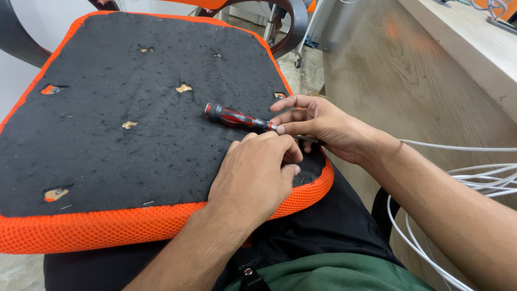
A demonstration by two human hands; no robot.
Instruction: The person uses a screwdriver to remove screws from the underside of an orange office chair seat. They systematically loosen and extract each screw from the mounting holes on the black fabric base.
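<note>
Your screwdriver lies low across the black underside of the seat, near its right edge. Its long axis runs left to right with a slight downward slope: the red-and-black handle end points left toward the middle of the seat, the shaft points right and down into your hands.

Your right hand holds it where handle meets shaft, fingers pinched narrow around it. The shaft passes under those fingers, so the tip is hidden. Your left hand rests curled on the fabric just below the shaft, fingertips tucked under; you cannot tell whether it grips anything.

The seat rests on your lap, its orange mesh rim toward you. White cables loop at the right, cut off by the frame.
</note>
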